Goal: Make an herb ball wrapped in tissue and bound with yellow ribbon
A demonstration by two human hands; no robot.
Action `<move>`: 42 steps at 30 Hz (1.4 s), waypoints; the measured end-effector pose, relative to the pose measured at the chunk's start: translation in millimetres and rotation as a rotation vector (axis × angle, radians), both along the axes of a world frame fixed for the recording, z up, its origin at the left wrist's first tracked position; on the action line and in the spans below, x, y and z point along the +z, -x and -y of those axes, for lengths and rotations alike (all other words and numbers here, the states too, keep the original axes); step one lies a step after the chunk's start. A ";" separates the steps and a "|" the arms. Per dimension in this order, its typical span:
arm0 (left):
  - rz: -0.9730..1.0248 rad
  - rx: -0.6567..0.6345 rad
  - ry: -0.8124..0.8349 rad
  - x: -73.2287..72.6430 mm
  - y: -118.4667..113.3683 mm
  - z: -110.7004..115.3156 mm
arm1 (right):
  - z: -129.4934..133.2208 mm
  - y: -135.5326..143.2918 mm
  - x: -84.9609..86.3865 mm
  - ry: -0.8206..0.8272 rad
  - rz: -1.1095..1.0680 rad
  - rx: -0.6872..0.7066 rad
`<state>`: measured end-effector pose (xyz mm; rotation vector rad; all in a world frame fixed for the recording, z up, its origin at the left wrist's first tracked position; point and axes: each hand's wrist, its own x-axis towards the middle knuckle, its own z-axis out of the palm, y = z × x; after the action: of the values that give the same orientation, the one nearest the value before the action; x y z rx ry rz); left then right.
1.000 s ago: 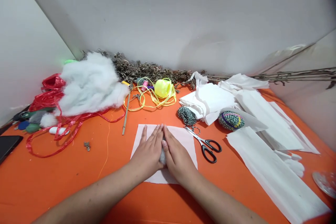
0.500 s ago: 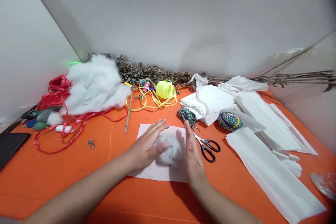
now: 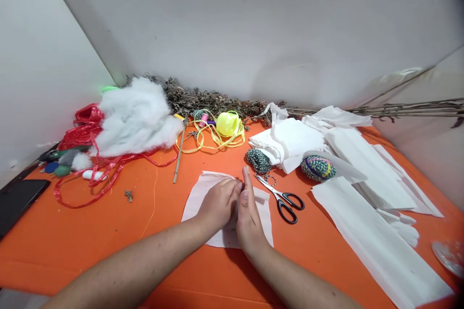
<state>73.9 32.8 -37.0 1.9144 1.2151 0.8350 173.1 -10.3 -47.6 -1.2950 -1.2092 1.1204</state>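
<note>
My left hand is curled, its knuckles up and its fingertips meeting my right hand. The right palm stands on edge with its fingers straight and together, pressed against the left. Between the palms the wad of grey-white fibre stuffing is almost wholly hidden. Both hands are over a square of white cloth lying on the orange table. Just right of the cloth lie black-handled scissors, with a dark green and white yarn bundle behind them.
A big heap of white stuffing rests on red ribbon at the left. Yellow ribbon and dried stems lie at the back. Folded white cloth, a cloth strip and a yarn ball occupy the right.
My hands have come together around the wad of stuffing, which showed between them before. The left fingers have curled in, and the white cloth has wrinkled. The view has shifted slightly.
</note>
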 end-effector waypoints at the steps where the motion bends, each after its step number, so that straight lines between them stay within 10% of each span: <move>1: 0.004 0.008 0.001 0.0 0.1 -0.2 | 0.1 0.0 0.1 0.001 -0.001 0.003; 14: 0.197 -0.013 0.008 5.9 14.7 5.1 | -23.8 -25.1 15.8 0.042 -0.047 -0.031; 18: -0.034 -0.086 -0.036 11.0 31.8 9.5 | -26.6 -25.1 15.8 0.049 -0.025 0.057; 26: -0.397 -0.134 -0.206 -15.4 29.5 19.9 | -21.5 -19.7 16.7 -0.119 0.171 0.218; 42: -0.315 -0.053 -0.136 -27.1 24.7 18.6 | -18.0 -11.5 10.4 -0.114 0.225 0.176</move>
<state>49.3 14.1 -64.1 2.2420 1.3103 0.6174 184.6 7.6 -37.1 -1.2705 -1.5564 1.0319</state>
